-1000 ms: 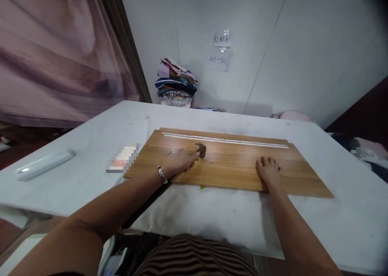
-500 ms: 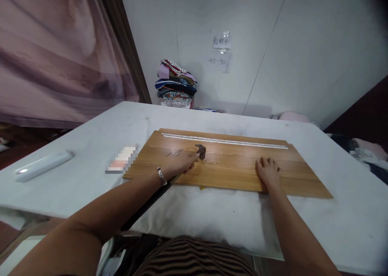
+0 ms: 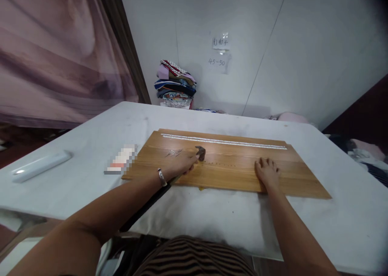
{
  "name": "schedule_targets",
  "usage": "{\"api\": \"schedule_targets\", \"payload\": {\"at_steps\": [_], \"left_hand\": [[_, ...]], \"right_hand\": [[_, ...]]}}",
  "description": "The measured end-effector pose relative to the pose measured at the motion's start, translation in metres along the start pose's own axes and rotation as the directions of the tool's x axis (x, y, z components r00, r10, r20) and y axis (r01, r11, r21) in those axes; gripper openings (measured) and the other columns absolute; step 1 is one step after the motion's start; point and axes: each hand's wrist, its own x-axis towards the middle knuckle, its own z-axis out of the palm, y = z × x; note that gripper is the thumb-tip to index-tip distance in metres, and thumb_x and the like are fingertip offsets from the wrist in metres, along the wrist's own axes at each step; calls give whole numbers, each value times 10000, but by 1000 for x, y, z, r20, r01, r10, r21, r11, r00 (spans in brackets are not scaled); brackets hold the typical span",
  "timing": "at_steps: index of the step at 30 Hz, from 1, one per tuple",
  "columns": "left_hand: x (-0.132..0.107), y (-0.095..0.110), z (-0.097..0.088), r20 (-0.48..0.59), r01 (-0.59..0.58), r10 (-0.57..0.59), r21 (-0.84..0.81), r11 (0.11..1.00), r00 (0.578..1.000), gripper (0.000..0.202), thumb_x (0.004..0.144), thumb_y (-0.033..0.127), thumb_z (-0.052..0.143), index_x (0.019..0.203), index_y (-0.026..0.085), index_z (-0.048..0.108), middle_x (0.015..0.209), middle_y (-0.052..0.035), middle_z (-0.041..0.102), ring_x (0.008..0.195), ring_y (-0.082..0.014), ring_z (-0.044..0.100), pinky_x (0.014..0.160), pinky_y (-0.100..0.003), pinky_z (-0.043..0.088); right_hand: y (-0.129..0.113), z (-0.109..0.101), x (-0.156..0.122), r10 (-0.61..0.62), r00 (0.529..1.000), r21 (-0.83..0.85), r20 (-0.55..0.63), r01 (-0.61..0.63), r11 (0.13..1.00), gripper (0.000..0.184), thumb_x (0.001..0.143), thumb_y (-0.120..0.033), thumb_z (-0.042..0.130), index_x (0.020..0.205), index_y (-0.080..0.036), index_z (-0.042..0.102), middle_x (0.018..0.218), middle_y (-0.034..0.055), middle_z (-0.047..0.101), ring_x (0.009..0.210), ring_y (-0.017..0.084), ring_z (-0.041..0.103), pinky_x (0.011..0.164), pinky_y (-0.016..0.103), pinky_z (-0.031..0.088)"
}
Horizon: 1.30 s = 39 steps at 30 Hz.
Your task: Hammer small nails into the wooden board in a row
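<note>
A long wooden board [image 3: 230, 175] lies on the white table [image 3: 91, 146]. My left hand [image 3: 182, 164] is closed round a hammer just behind its dark head [image 3: 200, 152], which rests on the board. The black handle [image 3: 145, 208] runs back under my forearm, past the table's near edge. A silver bracelet [image 3: 161, 176] is on that wrist. A few loose nails [image 3: 173, 152] lie just left of the hand. A row of small dots [image 3: 220, 163] runs rightward from the hammer head. My right hand [image 3: 266, 172] lies flat on the board, fingers spread, holding nothing.
A white strip [image 3: 224, 141] runs along the board's far edge. A blurred small box [image 3: 121, 161] and a long white case [image 3: 41, 165] lie on the table to the left. Folded clothes [image 3: 176, 84] are stacked by the wall. A pink curtain [image 3: 54, 57] hangs at left.
</note>
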Motion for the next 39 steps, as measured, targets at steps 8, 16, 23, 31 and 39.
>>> {"api": "schedule_targets", "payload": {"at_steps": [8,16,23,31,39], "left_hand": [[-4,7,-5,-5,32,-32,-26,999,999,599,884,753,519,922,172,660,578,24,535,458,-112,449,457,-248,347],[-5,7,2,-27,44,-43,20,999,999,471,965,606,477,882,173,642,587,18,541,439,-108,445,445,-248,342],[6,5,-11,1,9,-9,-89,996,1000,523,958,647,523,950,151,689,599,12,569,454,-108,467,464,-246,352],[51,51,-51,-193,-119,-12,-650,750,981,368,989,529,624,886,178,577,634,-14,594,508,-115,560,527,-229,484],[60,90,-14,-179,-174,50,-791,587,983,460,968,642,597,945,186,540,818,-83,713,736,-210,748,710,-337,614]], "right_hand": [[0,0,-1,-2,1000,4,4,2,1000,600,1052,-460,241,1471,-199,582,1625,188,464,1505,333,377,1192,576,287],[-2,-4,-2,5,1000,-4,23,-5,1000,590,1054,-454,252,1476,-194,572,1622,184,466,1504,339,382,1200,564,280],[0,0,0,-1,1000,56,0,1,998,569,1043,-438,299,1457,-187,599,1619,205,470,1501,347,379,1195,595,279],[1,-17,-1,186,978,782,-99,-39,623,351,858,-350,621,1138,-193,762,1297,174,727,1320,328,595,1159,502,425],[-119,-74,-68,-490,856,985,167,-169,39,280,803,-436,786,1013,-259,733,928,70,805,867,243,766,746,365,622]]}}
